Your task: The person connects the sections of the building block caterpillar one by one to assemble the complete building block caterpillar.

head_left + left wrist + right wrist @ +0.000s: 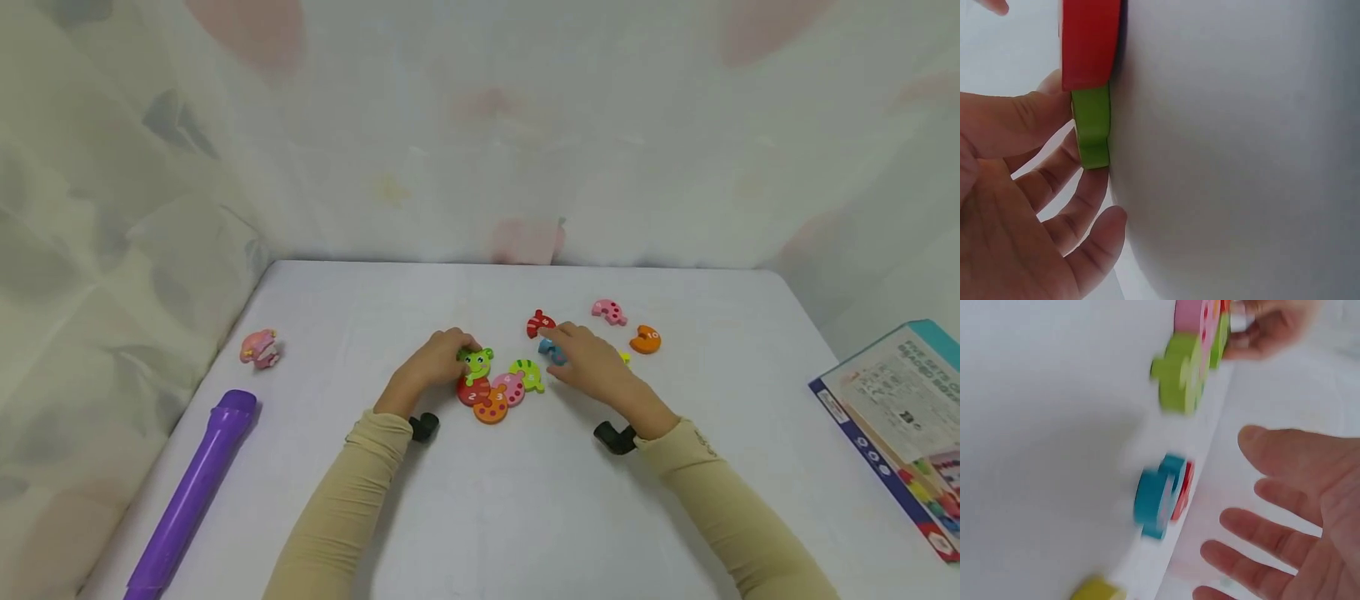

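Observation:
My left hand (435,364) holds the green smiling-face puzzle piece (477,365) between thumb and fingers. It adjoins a row of number puzzle pieces: red 2 (472,392), orange 3 (491,407), pink 4 (511,388) and a striped green one (528,374). In the left wrist view, fingertips are at the edge of the green piece (1092,122). My right hand (592,364) hovers with spread fingers by the blue piece (553,352), holding nothing. Just beyond that lies the red 8 piece (539,322). A yellow piece (625,358) is mostly hidden behind the right hand.
A spotted pink piece (609,312) and the orange 10 piece (646,340) lie at the back right. On the left are a pink toy figure (259,347) and a purple tube-shaped object (197,487). A printed box (892,425) is at the right edge.

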Action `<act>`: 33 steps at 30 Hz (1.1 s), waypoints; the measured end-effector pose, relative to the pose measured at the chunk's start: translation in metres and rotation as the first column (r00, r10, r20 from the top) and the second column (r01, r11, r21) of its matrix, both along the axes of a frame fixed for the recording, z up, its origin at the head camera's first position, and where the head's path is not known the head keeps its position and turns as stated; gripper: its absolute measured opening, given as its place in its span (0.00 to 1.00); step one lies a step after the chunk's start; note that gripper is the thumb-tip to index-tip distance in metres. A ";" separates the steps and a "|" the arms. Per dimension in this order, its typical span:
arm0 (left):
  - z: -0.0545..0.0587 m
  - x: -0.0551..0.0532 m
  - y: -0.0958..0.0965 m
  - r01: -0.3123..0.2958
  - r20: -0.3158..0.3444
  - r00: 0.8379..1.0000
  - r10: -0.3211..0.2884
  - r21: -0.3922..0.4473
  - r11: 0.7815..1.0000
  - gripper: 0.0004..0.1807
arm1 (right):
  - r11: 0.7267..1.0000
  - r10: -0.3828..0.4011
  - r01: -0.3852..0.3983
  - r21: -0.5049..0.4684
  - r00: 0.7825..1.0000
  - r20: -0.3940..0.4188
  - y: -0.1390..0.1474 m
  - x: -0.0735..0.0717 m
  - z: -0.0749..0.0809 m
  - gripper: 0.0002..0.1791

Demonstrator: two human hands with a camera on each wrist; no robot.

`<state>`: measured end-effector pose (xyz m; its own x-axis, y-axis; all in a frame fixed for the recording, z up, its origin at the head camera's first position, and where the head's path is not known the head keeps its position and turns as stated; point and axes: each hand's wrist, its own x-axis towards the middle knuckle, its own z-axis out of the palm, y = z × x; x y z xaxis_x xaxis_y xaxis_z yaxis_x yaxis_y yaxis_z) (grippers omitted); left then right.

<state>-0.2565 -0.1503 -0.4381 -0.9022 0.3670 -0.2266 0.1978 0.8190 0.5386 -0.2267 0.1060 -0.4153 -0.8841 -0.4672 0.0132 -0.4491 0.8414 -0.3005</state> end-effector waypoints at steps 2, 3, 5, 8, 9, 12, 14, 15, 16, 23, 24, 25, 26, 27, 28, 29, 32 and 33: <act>0.001 0.000 0.000 -0.002 0.002 1.000 0.002 -0.003 1.000 0.19 | 1.000 -0.027 0.027 -0.017 1.000 -0.013 0.008 -0.003 0.000 0.33; 0.001 0.000 -0.001 -0.004 0.004 1.000 0.004 -0.005 1.000 0.19 | 0.999 -0.034 0.033 -0.016 0.999 -0.012 0.012 -0.005 0.000 0.32; 0.001 0.000 -0.001 -0.009 0.008 1.000 0.009 -0.002 1.000 0.19 | 0.999 -0.037 0.037 -0.012 0.999 0.010 0.017 -0.008 -0.001 0.31; 0.000 -0.001 -0.002 -0.013 0.009 1.000 0.012 0.002 1.000 0.19 | 1.000 -0.012 0.012 0.008 0.999 0.051 0.020 -0.014 -0.005 0.29; 0.000 -0.001 -0.002 -0.013 0.009 1.000 0.013 0.004 1.000 0.19 | 1.000 -0.003 0.002 0.014 0.998 0.062 0.020 -0.015 -0.007 0.28; -0.001 -0.002 -0.003 -0.007 0.006 1.000 0.007 0.008 1.000 0.19 | 0.999 0.014 -0.017 0.042 0.997 0.072 0.019 -0.019 -0.011 0.28; -0.001 -0.002 -0.002 -0.003 0.004 1.000 0.003 0.009 1.000 0.19 | 0.998 0.014 -0.018 0.058 0.998 0.067 0.018 -0.021 -0.013 0.28; -0.001 -0.002 -0.002 -0.002 0.003 1.000 0.002 0.008 1.000 0.19 | 0.998 0.014 -0.018 0.061 0.998 0.064 0.017 -0.021 -0.014 0.28; -0.002 -0.002 -0.002 -0.001 0.002 1.000 0.001 0.007 1.000 0.19 | 0.997 0.013 -0.017 0.069 0.998 0.058 0.017 -0.022 -0.015 0.29; 0.001 -0.001 0.000 0.005 -0.001 1.000 -0.005 0.002 1.000 0.18 | 0.991 0.002 -0.012 0.136 0.997 0.071 0.012 -0.023 -0.019 0.32; 0.001 -0.001 0.000 0.005 -0.001 1.000 -0.005 0.002 1.000 0.18 | 0.990 0.000 -0.011 0.143 0.997 0.079 0.011 -0.023 -0.019 0.33; 0.002 -0.001 0.000 0.005 -0.001 1.000 -0.005 0.002 1.000 0.18 | 0.989 -0.004 -0.009 0.150 0.996 0.086 0.010 -0.023 -0.019 0.33; 0.002 -0.001 0.000 0.005 0.001 1.000 -0.005 0.004 1.000 0.18 | 0.988 -0.010 -0.004 0.152 0.996 0.093 0.009 -0.023 -0.020 0.34; 0.002 -0.001 0.000 0.006 0.001 1.000 -0.006 0.006 1.000 0.18 | 0.988 -0.016 0.001 0.154 0.995 0.096 0.008 -0.022 -0.020 0.34; 0.002 -0.001 0.000 0.009 -0.001 1.000 -0.009 0.005 1.000 0.18 | 0.988 -0.023 0.008 0.154 0.995 0.094 0.007 -0.022 -0.020 0.33; 0.001 -0.001 0.000 0.009 0.000 1.000 -0.009 0.005 1.000 0.18 | 0.988 -0.030 0.016 0.152 0.995 0.091 0.007 -0.021 -0.021 0.33; 0.000 -0.001 0.000 0.015 -0.001 1.000 -0.015 0.008 1.000 0.18 | 0.991 -0.054 0.044 0.130 0.995 0.079 0.005 -0.017 -0.020 0.32; 0.000 -0.001 0.000 0.015 -0.001 1.000 -0.015 0.007 1.000 0.18 | 0.991 -0.061 0.052 0.121 0.995 0.077 0.005 -0.015 -0.019 0.32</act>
<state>-0.2579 -0.1506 -0.4384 -0.8968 0.3821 -0.2228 0.2106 0.8119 0.5445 -0.2412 0.1115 -0.4345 -0.9051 -0.4104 -0.1113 -0.3784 0.8967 -0.2297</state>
